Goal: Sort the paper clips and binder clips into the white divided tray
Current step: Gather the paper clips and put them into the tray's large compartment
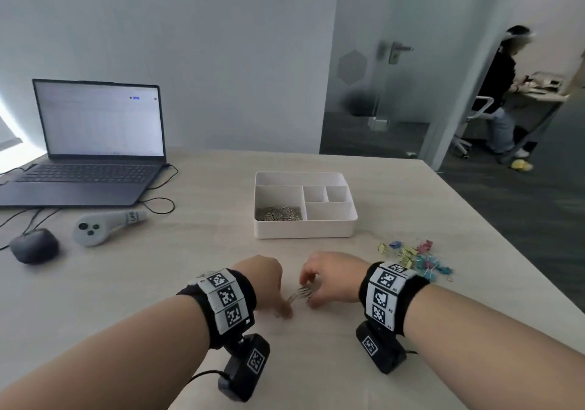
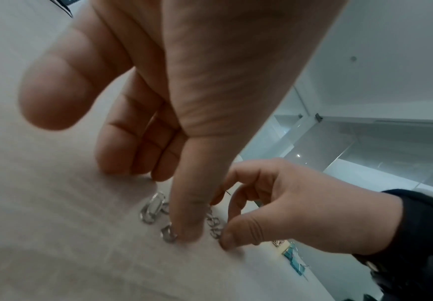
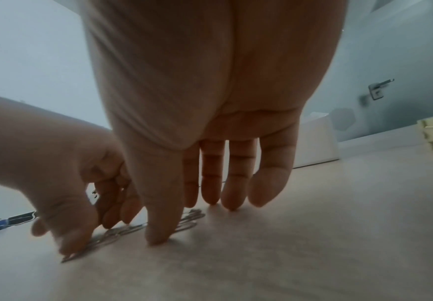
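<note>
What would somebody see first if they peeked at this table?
Probably the two hands, left hand and right hand, close together at the table's near middle, gathering a few silver paper clips. Next, the colourful binder clips heaped to the right, and the white divided tray behind, with paper clips in its front-left compartment.

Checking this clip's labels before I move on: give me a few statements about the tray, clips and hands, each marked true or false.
1. The tray holds paper clips in its near-left compartment. True.
2. The binder clips are in the tray. False: they lie on the table, right of the hands.
3. Both hands work at loose paper clips on the table. True.
4. The right hand holds a binder clip. False: its fingers touch paper clips.
5. The left hand rests on the laptop. False: it is at the paper clips.
</note>
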Available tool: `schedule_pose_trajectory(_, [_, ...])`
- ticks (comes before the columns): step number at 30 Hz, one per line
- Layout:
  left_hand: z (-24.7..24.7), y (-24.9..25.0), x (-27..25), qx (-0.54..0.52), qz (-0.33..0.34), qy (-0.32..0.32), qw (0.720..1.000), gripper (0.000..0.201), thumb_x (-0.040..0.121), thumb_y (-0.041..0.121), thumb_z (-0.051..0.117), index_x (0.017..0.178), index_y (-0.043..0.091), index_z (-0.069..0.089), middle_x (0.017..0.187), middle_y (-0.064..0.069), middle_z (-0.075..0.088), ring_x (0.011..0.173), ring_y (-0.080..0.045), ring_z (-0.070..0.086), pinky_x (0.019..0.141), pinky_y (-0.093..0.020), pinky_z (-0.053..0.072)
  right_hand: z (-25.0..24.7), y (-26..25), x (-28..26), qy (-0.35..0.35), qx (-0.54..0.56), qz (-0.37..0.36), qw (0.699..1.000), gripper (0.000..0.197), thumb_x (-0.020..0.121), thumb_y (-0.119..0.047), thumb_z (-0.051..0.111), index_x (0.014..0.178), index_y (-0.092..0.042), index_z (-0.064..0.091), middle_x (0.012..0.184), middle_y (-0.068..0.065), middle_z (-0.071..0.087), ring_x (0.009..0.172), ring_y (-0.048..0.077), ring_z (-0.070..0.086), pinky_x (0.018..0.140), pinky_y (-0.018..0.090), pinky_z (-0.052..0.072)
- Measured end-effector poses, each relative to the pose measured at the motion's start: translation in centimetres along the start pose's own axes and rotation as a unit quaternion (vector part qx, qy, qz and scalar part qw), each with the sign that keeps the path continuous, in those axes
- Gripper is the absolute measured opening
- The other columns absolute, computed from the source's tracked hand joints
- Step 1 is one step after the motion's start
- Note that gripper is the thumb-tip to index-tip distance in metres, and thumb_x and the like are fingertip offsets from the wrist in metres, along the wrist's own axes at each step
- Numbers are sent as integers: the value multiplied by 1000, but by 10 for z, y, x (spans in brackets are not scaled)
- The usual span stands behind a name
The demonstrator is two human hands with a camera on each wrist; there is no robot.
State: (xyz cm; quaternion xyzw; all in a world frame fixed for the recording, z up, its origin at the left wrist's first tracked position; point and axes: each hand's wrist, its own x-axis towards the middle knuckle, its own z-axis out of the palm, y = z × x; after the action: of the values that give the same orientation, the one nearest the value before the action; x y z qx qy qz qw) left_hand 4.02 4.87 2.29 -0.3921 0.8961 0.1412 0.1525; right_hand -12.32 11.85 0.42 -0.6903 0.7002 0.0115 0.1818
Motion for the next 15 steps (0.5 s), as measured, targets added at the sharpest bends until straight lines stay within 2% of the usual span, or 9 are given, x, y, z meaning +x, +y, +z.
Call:
schedule_pose_trajectory(5, [5, 7, 2, -28, 11, 30, 999, 37, 76, 34, 80, 107, 16, 72, 104, -2, 73, 47, -7, 48, 43, -20, 38, 3, -9, -3, 11, -25, 13, 1000, 31, 79, -31, 76, 109, -22, 72, 114, -1, 63, 103, 20, 61, 85, 29, 49])
schedule_pose_trajectory(9, [6, 11, 7, -30, 18, 32, 999, 29, 79, 27, 78, 106, 16, 74, 105, -3, 73, 69, -18, 60, 59, -24, 46, 4, -13, -3, 16, -24, 30, 999, 22, 83, -29, 72, 104, -22, 74, 110, -1, 70, 102, 21, 64, 86, 30, 52])
schedule_pose_trajectory(13, [6, 13, 13, -43, 15, 23, 999, 23, 82, 18, 75, 104, 13, 76, 101, -7, 75, 50, -11, 51, 62, -24, 48, 4, -17, -1, 10, -24, 49, 998, 17, 85, -27, 70, 101, -23, 74, 108, -2, 72, 100, 21, 65, 83, 29, 51])
schedule_pose_trajectory(15, [6, 13, 16, -60, 5, 11, 998, 22, 81, 15, 74, 103, 10, 76, 97, -9, 76, 48, -10, 52, 62, -26, 51, 5, -17, -1, 9, -14, 57, 998, 17, 84, -23, 68, 100, -22, 74, 107, -1, 72, 99, 21, 65, 81, 28, 51])
